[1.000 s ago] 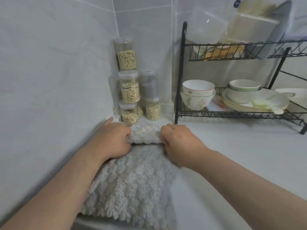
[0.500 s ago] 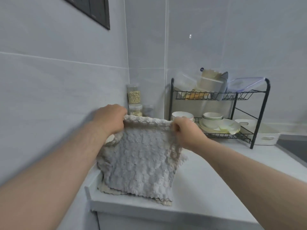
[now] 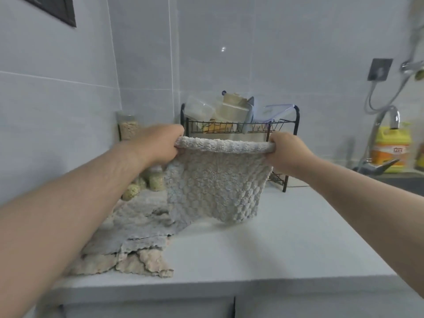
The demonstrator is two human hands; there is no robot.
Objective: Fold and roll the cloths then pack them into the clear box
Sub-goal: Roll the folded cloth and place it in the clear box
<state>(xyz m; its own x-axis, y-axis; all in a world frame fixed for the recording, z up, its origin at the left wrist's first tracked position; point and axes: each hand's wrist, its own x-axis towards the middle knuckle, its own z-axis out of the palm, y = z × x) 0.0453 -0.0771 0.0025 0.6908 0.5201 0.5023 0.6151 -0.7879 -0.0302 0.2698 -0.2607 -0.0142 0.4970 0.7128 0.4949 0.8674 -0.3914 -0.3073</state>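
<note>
A grey bobbly cloth (image 3: 215, 184) hangs in the air above the white counter (image 3: 263, 249), stretched flat between both hands. My left hand (image 3: 160, 145) grips its top left corner and my right hand (image 3: 286, 154) grips its top right corner. Its lower edge hangs just above the counter. A pile of other cloths (image 3: 133, 239), grey and beige, lies on the counter at the left under my left forearm. A clear box (image 3: 199, 109) rests on the top shelf of the black dish rack (image 3: 238, 127) behind the held cloth.
Jars of grain (image 3: 129, 129) stand in the wall corner at the left. The rack's lower shelf is hidden by the cloth. A tap (image 3: 387, 125), a yellow detergent bottle (image 3: 390, 148) and a dark sink (image 3: 403, 180) are at the right. The counter's front edge runs below.
Both hands have lifted the cloth off the pile, raised it and pulled it wider apart and to the right. The view has tilted up, showing the tap and sink.
</note>
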